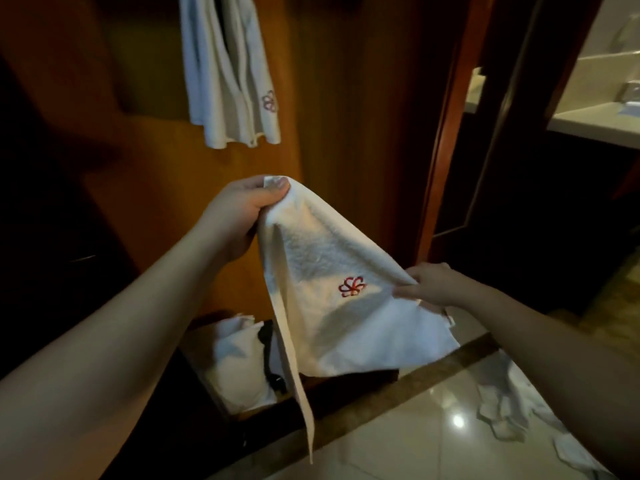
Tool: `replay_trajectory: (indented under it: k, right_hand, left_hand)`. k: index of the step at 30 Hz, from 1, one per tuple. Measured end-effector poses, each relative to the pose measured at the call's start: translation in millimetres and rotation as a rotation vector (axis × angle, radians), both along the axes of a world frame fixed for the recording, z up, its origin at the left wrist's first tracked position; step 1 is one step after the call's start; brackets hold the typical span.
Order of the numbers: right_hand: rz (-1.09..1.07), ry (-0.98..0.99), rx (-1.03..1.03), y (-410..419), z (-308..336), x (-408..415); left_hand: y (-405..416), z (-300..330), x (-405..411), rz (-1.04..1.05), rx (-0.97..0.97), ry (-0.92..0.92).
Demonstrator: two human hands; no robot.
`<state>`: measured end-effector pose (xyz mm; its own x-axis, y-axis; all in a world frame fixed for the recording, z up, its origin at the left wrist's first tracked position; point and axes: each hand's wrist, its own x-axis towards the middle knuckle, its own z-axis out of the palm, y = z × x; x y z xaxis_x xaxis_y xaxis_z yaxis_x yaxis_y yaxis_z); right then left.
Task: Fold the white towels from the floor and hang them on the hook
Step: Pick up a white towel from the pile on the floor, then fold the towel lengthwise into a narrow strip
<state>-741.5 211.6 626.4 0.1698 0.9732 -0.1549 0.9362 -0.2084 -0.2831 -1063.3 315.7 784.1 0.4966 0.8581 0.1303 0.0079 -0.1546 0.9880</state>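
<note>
**Holding a white towel up by two corners**

Standing in front of the wooden wall panel (346, 98), the person has a white towel (329, 258) stretched in the air between both hands. The left hand (242, 209) is raised, its grip closed on the towel's top corner, with the thumb pressed over the cloth against the curled fingers. The right hand (429, 285) is lower and further right, pinching the towel's edge between thumb and fingers, close to a red embroidered flower logo (351, 286). From the left hand, the cloth slopes down to the right hand and sags below it. A narrow strip of its edge (298, 375) hangs free, reaching down past the dark floor border (433, 368).

On the wall above, other white towels (228, 71) hang in loose folds, one showing the same red logo; whatever holds them lies beyond the top of the view. Low against the wall, behind the held towel, a crumpled white cloth (239, 362) lies in a dark recess with a black object (268, 358) beside it. More white towels (509, 407) lie rumpled on the glossy tiled floor (398, 438) at the lower right, partly hidden by the right forearm. Through the doorway on the right, a pale tabletop (588, 123) with a tap (628, 90) is visible.
</note>
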Motion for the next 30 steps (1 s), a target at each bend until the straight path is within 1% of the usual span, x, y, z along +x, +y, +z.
replay_trajectory:
  k: [6, 11, 16, 17, 20, 24, 27, 30]
  right_hand:
    - [-0.161, 0.227, 0.14, 18, -11, -32]
    - [-0.2, 0.256, 0.284, 29, 2, -49]
    - [-0.226, 0.302, 0.288, 35, 19, -74]
    - [-0.243, 0.35, 0.285, 32, 23, -79]
    - [-0.269, 0.638, 0.255, 21, 31, -100]
    - [-0.194, 1.091, 0.213, 0, 40, -138]
    - [-0.115, 1.305, 0.236, -17, 45, -170]
    - [-0.117, 1.466, 0.302, -33, 55, -199]
  left_hand:
    - [20, 3, -79, 0.177, 0.034, -0.043]
    - [32, -9, -120, 0.348, -0.025, -0.117]
    - [42, -25, -145, 0.462, -0.083, -0.166]
    - [43, -29, -147, 0.464, -0.1, -0.198]
    - [34, -41, -143, 0.465, -0.216, -0.311]
    - [3, -60, -129, 0.456, -0.352, -0.388]
    - [-27, -70, -115, 0.453, -0.387, -0.406]
    - [-53, -78, -100, 0.442, -0.404, -0.415]
